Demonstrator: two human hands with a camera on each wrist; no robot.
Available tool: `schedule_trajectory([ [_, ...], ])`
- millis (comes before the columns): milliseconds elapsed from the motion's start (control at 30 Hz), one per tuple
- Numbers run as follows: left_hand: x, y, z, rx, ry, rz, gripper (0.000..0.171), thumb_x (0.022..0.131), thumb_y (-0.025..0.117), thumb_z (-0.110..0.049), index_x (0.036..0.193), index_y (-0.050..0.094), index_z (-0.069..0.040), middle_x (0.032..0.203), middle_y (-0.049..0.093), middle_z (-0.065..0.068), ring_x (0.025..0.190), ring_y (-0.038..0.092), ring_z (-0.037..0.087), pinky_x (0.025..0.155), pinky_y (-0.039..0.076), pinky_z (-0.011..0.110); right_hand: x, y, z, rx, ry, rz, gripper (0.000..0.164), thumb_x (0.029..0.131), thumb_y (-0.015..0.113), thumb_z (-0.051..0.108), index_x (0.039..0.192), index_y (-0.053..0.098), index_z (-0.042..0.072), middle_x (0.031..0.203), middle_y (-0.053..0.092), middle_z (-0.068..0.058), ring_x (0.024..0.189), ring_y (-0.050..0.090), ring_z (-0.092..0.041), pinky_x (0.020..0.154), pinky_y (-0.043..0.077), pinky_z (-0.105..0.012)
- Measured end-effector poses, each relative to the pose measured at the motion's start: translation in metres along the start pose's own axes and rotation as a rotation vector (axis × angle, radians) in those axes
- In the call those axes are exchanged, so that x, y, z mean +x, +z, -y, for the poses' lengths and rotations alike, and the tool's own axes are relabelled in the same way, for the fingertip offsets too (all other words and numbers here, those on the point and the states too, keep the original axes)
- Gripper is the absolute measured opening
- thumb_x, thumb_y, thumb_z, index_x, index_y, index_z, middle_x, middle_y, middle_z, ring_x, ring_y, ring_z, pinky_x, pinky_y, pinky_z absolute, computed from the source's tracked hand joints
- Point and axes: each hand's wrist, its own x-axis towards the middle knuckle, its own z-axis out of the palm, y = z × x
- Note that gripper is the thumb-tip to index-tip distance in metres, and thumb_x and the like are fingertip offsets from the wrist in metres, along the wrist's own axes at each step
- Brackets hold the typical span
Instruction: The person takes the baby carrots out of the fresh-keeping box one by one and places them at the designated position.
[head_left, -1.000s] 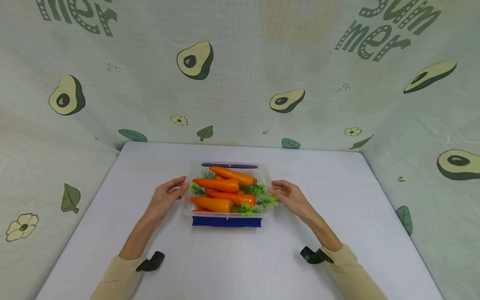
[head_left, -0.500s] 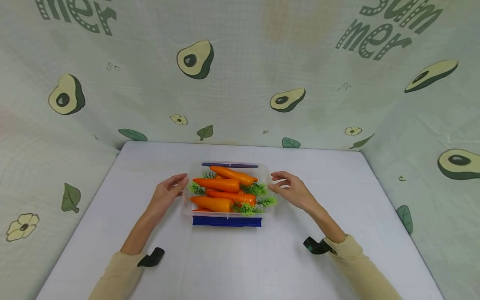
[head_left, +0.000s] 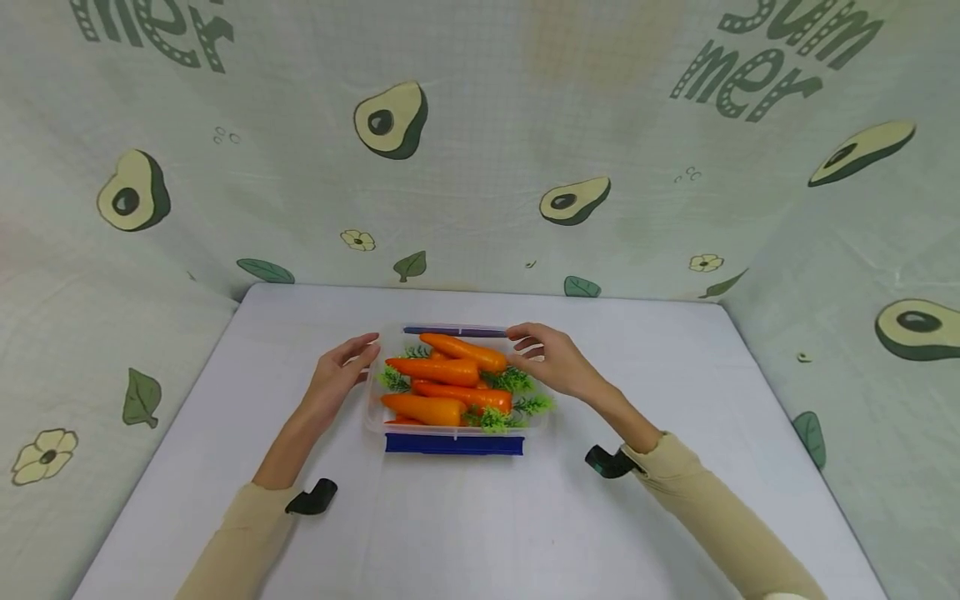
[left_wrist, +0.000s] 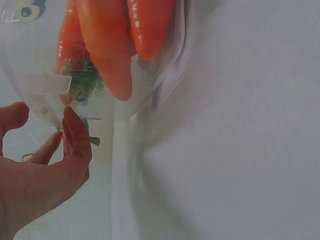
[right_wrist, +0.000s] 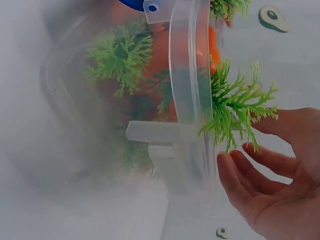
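While carrots [head_left: 461,392] crowd the clear box [right_wrist: 181,70], green tops [right_wrist: 239,106] overhang it

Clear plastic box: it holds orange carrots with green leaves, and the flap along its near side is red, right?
Not quite: the flap along the near side of the clear plastic box is blue, as the head view shows. The orange carrots and green leaves are right.

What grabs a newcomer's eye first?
Probably the bright orange carrots, heaped in a clear container on the white table. Next, the left hand by its left end and the right hand at its far right corner in the head view. Avocado-print cloth hangs behind.
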Motion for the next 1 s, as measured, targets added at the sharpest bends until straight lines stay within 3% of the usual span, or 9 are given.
schedule_trajectory([
  [233,0.003,0.001,-0.005,-0.021,0.01,0.03,0.063,0.104,0.059,-0.043,0.156,0.045,-0.009,0.152,0.046,0.019,0.132,0.05,0.036,0.105,0.049,0.032,0.019,0.011,0.012,-0.07,-0.084,0.162,0.044,0.098,0.07,0.009,0.136,0.058,-0.009,0.134,0.061,-0.026,0.116,0.063,-0.04,0.099,0.053,-0.05],
  [567,0.003,-0.002,-0.006,-0.023,-0.019,0.027,0.061,0.103,0.063,-0.041,0.155,0.048,-0.013,0.146,0.052,0.018,0.13,0.052,0.033,0.105,0.048,0.029,0.039,0.03,0.025,-0.19,-0.131,0.331,0.047,0.101,0.068,0.015,0.142,0.057,-0.006,0.136,0.063,-0.018,0.114,0.061,-0.03,0.101,0.052,-0.042],
  [767,0.005,-0.002,-0.007,-0.041,-0.051,0.043,0.06,0.103,0.063,-0.041,0.155,0.048,-0.016,0.149,0.05,0.017,0.131,0.052,0.028,0.109,0.045,0.027,0.043,0.042,0.024,-0.244,-0.131,0.348,0.047,0.1,0.07,0.015,0.141,0.058,-0.004,0.134,0.065,-0.013,0.114,0.06,-0.026,0.104,0.05,-0.041],
  [1000,0.005,-0.001,-0.009,-0.085,-0.079,0.023,0.059,0.103,0.064,-0.039,0.154,0.05,-0.015,0.149,0.05,0.016,0.129,0.052,0.027,0.116,0.039,0.039,0.044,0.045,0.027,-0.28,-0.127,0.317,0.044,0.098,0.072,0.014,0.137,0.062,-0.003,0.136,0.064,-0.016,0.123,0.058,-0.031,0.11,0.045,-0.045],
])
